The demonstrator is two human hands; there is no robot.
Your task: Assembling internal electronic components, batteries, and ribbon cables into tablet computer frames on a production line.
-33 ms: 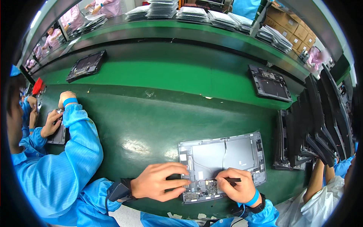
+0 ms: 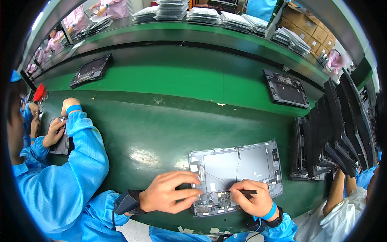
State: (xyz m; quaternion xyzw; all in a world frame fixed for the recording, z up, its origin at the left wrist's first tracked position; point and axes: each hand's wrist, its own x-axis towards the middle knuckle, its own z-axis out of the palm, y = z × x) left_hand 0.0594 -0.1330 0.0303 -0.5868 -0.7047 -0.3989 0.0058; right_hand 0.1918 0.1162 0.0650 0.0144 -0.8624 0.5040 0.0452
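Near the counter's (image 2: 133,121) near edge lies one uncovered device housing (image 2: 258,159). The right hand (image 2: 252,197) has its grip pinched on one slim dark tool (image 2: 250,192); the left hand (image 2: 173,192), half spread, seems empty at the housing's left rim. A tool slip could snag its two visible thin wires (image 2: 238,165). Beyond the counter's far edge lie two similar housings (image 2: 286,89).

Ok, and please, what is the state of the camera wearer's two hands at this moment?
Left hand: open, fingers spread at the left edge of the device housing, nothing visibly held.
Right hand: closed, holding a black tool.
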